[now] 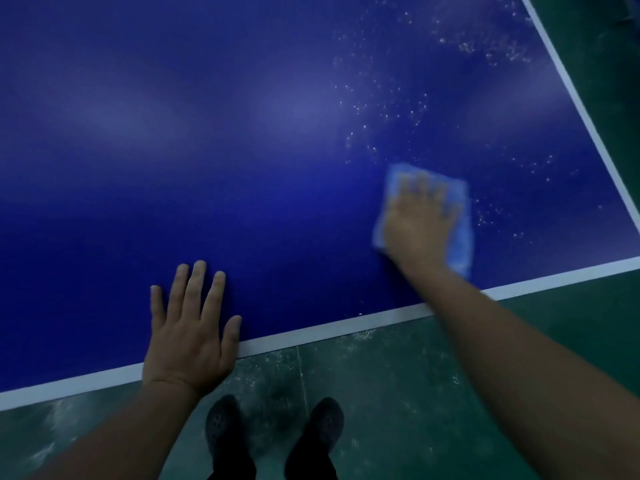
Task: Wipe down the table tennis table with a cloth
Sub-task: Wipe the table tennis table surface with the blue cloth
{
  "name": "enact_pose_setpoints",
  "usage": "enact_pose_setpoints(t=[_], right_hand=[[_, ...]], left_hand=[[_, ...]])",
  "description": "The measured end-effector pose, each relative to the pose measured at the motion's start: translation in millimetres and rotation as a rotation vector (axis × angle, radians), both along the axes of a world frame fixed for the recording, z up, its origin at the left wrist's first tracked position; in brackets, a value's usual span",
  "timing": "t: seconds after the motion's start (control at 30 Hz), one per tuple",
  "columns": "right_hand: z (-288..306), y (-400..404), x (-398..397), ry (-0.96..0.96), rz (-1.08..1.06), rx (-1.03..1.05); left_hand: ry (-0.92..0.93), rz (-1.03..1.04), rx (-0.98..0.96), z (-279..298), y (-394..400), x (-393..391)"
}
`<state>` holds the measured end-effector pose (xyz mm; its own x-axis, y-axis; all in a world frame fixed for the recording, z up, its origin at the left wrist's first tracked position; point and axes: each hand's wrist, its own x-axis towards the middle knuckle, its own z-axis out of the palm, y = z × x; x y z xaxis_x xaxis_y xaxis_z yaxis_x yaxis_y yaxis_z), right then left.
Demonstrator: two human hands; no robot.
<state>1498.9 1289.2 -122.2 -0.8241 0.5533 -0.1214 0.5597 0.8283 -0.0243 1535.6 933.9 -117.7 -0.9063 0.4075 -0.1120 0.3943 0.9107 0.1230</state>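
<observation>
While right hand [420, 216] presses spread on cloth [457, 237], white specks [388, 109] lie beyond it, twd table's [207, 133] far-right edge; left hand [188, 327] flat, braced.

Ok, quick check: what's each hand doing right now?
Left hand: open, flat on the table, holding nothing.
Right hand: open, fingers spread, pressing the blue cloth onto the table.

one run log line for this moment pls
right hand flat on blue cloth | left hand flat on table edge | white specks unwiped
</observation>
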Motion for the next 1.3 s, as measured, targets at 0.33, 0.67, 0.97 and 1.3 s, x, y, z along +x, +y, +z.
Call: enact_pose_setpoints(t=[0.33, 0.67, 0.97, 1.3], right_hand=[[2, -44, 44, 0.057, -0.077, -0.061], [14, 63, 90, -0.089, 0.052, -0.043], [2, -77, 100, -0.003, 0.753, -0.085], [13, 1, 87, 0.009, -0.112, -0.054]], left_hand=[[-0.028, -0.003, -0.023, -1, 1, -1], [-0.025, 0.001, 0.01, -1, 0, 0], [-0.029, 0.014, 0.02, -1, 0, 0], [-0.034, 0.013, 0.001, -1, 0, 1]])
